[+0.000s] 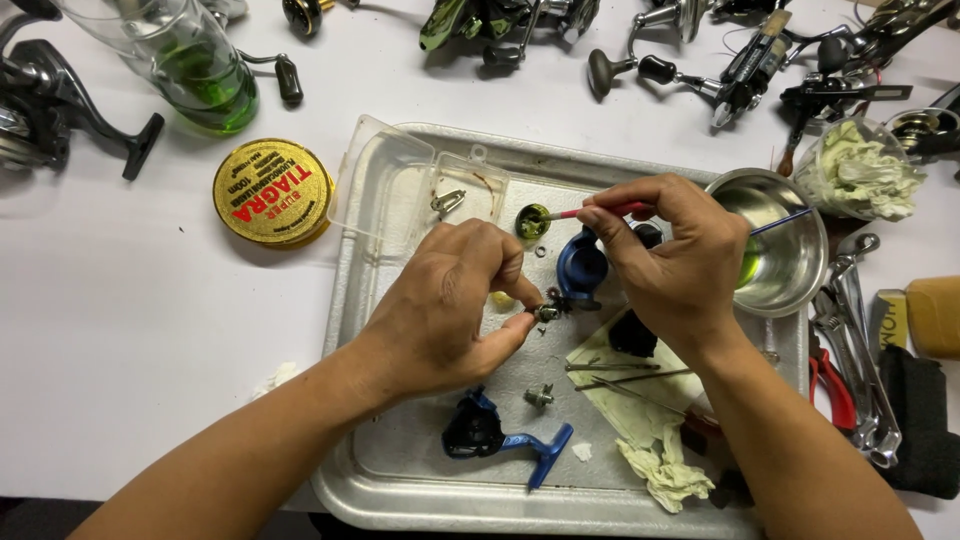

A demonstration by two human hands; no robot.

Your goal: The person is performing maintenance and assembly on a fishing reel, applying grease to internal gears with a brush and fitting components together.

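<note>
- left hand (450,300) fingers pinch a small metal reel part (547,313) over the tray (350,300)
- right hand (675,260) fingers grip a red-handled brush (600,212), long axis left-right, tip pointing left

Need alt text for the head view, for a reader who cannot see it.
Over a metal tray, the left hand pinches a small metal part while the right hand holds a red-handled brush. Blue reel parts, a steel bowl and fishing reels surround them.

Your tray (400,480) sits on the worktop (130,330); round tin (272,192) lies left of it, steel bowl (785,245) on its right edge, pliers (835,385) beyond.
</note>
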